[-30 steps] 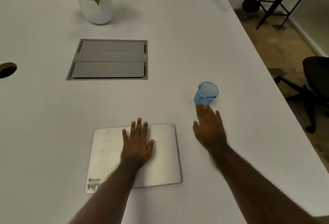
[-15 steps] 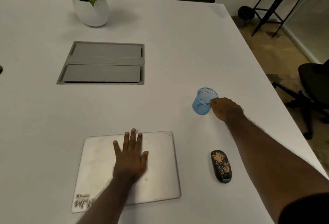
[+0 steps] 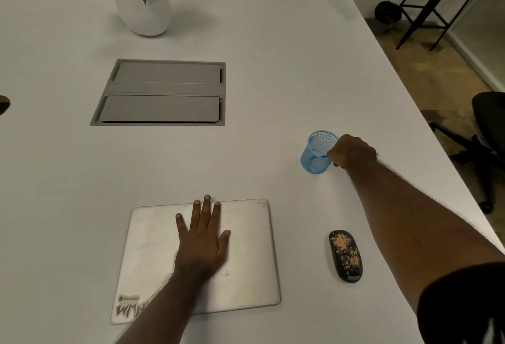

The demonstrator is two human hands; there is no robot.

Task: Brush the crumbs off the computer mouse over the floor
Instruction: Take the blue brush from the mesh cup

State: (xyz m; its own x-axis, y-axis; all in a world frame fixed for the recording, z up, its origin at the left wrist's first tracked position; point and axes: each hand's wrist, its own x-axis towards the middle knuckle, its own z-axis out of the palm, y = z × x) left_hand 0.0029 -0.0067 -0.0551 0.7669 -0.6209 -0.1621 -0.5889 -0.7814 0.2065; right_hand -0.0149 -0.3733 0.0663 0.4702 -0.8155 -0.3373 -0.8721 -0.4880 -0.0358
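The black computer mouse (image 3: 346, 256), speckled with tan crumbs, lies on the white table (image 3: 273, 70) near the front right, under my right forearm's line but apart from it. My right hand (image 3: 352, 152) is curled at the near rim of a blue mesh cup (image 3: 314, 152), fingertips pinched on a thin blue item (image 3: 323, 156) that pokes up inside the cup. What that item is stays hidden. My left hand (image 3: 203, 237) rests flat, fingers spread, on a closed silver laptop (image 3: 246, 261).
A potted plant in a white pot (image 3: 143, 7) stands at the back. A grey cable hatch (image 3: 161, 92) is set into the table's middle. The table's right edge (image 3: 437, 136) drops to the floor, where a black office chair (image 3: 489, 136) stands.
My right hand went from the table near the laptop up to the cup's rim and closed there, uncovering the mouse. The view shifted slightly. My left hand stayed on the laptop.
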